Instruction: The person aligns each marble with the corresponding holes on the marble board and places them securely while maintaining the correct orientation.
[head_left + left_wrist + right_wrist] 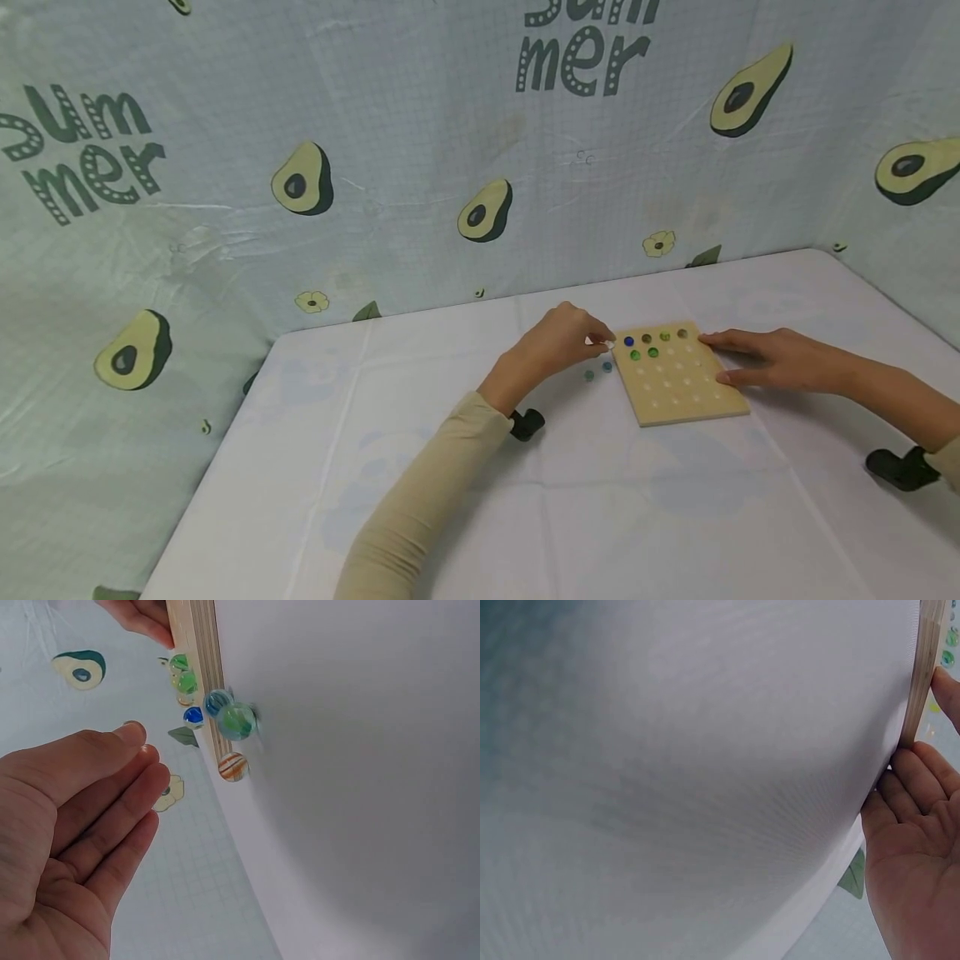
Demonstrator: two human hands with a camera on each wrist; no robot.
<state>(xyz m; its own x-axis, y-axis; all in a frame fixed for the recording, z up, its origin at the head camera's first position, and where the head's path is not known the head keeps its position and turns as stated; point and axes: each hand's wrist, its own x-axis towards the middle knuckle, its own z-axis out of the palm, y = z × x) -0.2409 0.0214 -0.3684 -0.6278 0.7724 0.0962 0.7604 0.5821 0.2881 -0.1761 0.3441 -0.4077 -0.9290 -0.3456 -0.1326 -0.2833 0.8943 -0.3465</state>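
A square wooden board (pixel 678 392) with rows of shallow hollows lies on the table. Several glass marbles sit in its two far rows, among them a dark blue marble (pixel 628 341). Over the board's far left corner is my left hand (pixel 558 337), thumb and forefinger tips close together; no marble shows between them. Just below, an orange-striped marble (pixel 233 766) lies beside the board edge. A green marble (pixel 589 376) and a blue marble (pixel 607 367) rest left of the board. Along the right edge, the fingers and thumb of my right hand (pixel 787 360) touch the board.
A white cloth (pixel 465 500) covers the table. Behind it hangs a pale sheet (pixel 405 108) printed with avocados. Black straps with small cameras (pixel 528 424) sit at both wrists.
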